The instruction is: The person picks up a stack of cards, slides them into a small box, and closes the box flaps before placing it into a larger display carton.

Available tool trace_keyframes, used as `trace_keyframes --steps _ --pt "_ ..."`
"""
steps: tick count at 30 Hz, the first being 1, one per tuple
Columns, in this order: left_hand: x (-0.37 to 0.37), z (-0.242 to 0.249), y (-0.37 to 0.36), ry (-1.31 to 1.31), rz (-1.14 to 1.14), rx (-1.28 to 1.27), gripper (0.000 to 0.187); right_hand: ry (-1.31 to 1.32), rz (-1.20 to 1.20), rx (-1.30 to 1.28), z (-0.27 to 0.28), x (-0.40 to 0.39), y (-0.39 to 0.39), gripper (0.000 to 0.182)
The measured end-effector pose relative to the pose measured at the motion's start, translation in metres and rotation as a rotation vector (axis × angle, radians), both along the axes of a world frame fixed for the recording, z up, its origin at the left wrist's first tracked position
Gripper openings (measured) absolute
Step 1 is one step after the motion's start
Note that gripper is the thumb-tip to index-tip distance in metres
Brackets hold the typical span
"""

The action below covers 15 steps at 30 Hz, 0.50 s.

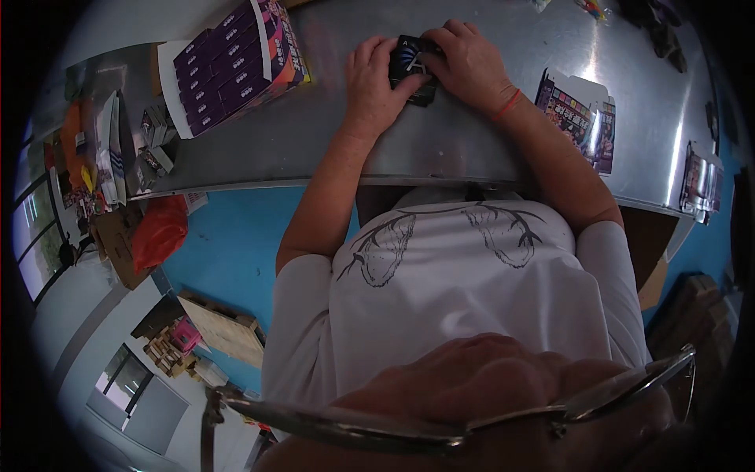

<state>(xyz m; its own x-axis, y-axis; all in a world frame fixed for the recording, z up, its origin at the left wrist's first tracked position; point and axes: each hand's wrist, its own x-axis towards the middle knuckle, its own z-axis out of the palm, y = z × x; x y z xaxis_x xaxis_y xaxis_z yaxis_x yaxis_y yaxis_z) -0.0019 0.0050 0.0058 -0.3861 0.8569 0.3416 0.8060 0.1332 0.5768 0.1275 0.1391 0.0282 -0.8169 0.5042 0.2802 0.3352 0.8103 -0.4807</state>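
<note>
Near the far side of the metal table [464, 149], a small stack of black cards [407, 52] marked with a white letter A and blue stripes sits between my hands. My left hand [374, 88] grips its left side, with the thumb lying across the lower part of the face. From the right, my right hand [472, 67] closes on the same stack, its thumb reaching over the upper right. The fingers cover much of the stack's edges, so its thickness cannot be made out.
An open display box [269, 39] holding several purple boxes [228, 67] stands left. Small grey boxes [157, 134] lie beyond it. An opened printed carton [578, 118] and a wrapped pack [700, 181] are on the right. A red bag [161, 232] is below the table's left end.
</note>
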Motion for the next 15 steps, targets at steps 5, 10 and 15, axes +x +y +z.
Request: trace_keyframes --steps 5,10,15 --pt "0.000 -0.002 0.001 -0.035 0.024 -0.004 0.065 -0.018 -0.019 -0.005 0.003 -0.001 0.000 0.025" --pt "0.002 0.004 0.001 -0.037 0.022 -0.012 0.063 0.007 0.001 -0.002 0.012 0.004 -0.003 0.023" --pt "0.003 0.004 0.000 -0.037 0.037 -0.018 0.060 0.116 0.098 0.101 0.022 0.011 -0.015 0.024"
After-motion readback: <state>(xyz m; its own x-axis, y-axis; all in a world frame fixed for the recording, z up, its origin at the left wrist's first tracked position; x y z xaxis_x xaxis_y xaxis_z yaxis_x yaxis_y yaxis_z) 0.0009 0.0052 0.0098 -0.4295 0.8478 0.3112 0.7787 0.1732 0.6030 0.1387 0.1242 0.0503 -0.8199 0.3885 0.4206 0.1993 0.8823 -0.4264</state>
